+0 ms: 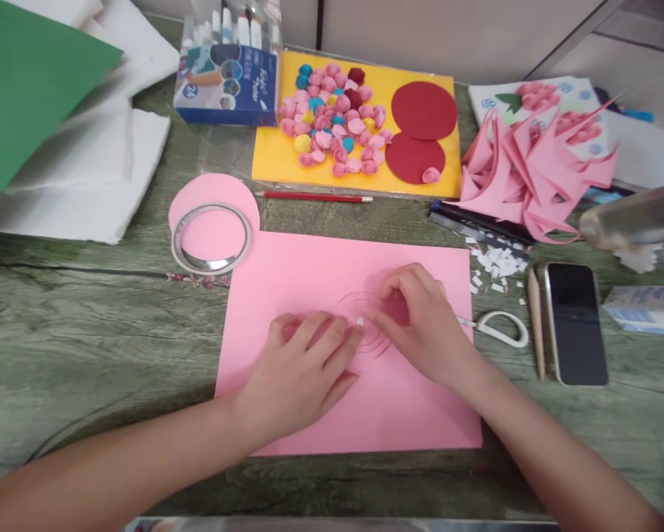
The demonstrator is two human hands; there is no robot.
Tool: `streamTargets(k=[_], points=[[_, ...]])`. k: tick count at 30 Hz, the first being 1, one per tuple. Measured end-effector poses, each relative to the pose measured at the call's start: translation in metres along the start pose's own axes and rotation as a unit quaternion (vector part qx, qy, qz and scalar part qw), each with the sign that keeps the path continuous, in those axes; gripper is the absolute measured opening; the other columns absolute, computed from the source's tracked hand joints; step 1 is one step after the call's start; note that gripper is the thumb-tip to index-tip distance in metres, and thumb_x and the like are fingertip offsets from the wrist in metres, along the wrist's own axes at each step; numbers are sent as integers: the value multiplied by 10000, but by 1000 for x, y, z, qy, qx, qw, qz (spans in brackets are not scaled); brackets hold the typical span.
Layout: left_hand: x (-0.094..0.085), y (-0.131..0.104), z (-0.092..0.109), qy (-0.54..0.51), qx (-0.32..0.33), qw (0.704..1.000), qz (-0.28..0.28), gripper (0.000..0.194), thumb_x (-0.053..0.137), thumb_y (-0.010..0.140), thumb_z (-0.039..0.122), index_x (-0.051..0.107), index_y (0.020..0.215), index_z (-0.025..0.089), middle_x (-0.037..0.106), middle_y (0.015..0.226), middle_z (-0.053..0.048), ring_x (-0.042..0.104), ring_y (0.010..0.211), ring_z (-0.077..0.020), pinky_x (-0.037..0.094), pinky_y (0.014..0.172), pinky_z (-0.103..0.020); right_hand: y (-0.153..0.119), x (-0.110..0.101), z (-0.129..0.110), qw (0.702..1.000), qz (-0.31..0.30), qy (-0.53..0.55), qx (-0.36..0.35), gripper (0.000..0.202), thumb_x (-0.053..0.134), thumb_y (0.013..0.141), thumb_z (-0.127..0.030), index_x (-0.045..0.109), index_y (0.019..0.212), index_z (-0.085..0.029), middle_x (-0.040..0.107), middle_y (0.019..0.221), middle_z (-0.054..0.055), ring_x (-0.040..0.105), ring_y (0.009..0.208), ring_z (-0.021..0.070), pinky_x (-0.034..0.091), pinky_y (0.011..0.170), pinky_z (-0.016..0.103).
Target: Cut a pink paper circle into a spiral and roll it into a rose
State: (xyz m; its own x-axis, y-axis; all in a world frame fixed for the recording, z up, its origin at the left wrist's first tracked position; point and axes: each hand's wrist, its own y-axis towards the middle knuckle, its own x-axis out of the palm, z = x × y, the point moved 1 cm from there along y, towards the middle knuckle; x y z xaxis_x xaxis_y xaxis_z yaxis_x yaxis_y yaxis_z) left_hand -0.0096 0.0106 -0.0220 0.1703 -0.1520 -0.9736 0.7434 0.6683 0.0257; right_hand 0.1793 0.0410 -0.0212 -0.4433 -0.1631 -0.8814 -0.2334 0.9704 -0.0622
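A pink paper sheet lies flat in front of me, with curved lines forming rings near its middle. My left hand rests on the sheet left of the rings, palm down, its fingers loosely bent and apart. Over the rings' right side is my right hand, with a gap between thumb and curled forefinger. A tiny white piece sits between my left fingertips and right thumb tip. Partly hidden behind my right hand, scissors with white handles lie across the sheet's right edge.
A tape roll overlaps a pink paper disc. Behind the sheet lie a red pencil and a yellow board bearing small paper flowers. Pink scraps, white bits and a phone are to the right.
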Motion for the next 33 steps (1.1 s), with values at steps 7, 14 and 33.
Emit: streamTargets(k=[7, 14, 33], points=[[0, 1, 3, 12, -7, 1000, 1, 388, 382, 897, 371, 517, 1212, 189, 564, 1218, -56, 460, 1063, -239, 313, 771, -449, 3, 4, 1, 1000, 20, -24, -1, 305, 698, 699, -344, 443, 807, -216, 534, 875, 27, 505, 873, 232, 349, 755, 376], [0, 2, 2, 23, 1, 1000, 6, 389, 379, 894, 390, 532, 1197, 199, 568, 1207, -55, 463, 1043, -243, 310, 757, -448, 4, 5, 3, 999, 18, -31, 9, 327, 722, 684, -345, 459, 826, -213, 545, 901, 23, 503, 895, 233, 341, 776, 378], [-1, 4, 5, 70, 8, 997, -8, 450, 334, 914, 363, 451, 1284, 136, 567, 1226, -90, 413, 1156, -239, 301, 821, -448, 3, -8, 3, 989, 57, 136, 33, 14, 499, 846, -215, 501, 860, -212, 549, 886, 20, 521, 819, 176, 387, 754, 344]])
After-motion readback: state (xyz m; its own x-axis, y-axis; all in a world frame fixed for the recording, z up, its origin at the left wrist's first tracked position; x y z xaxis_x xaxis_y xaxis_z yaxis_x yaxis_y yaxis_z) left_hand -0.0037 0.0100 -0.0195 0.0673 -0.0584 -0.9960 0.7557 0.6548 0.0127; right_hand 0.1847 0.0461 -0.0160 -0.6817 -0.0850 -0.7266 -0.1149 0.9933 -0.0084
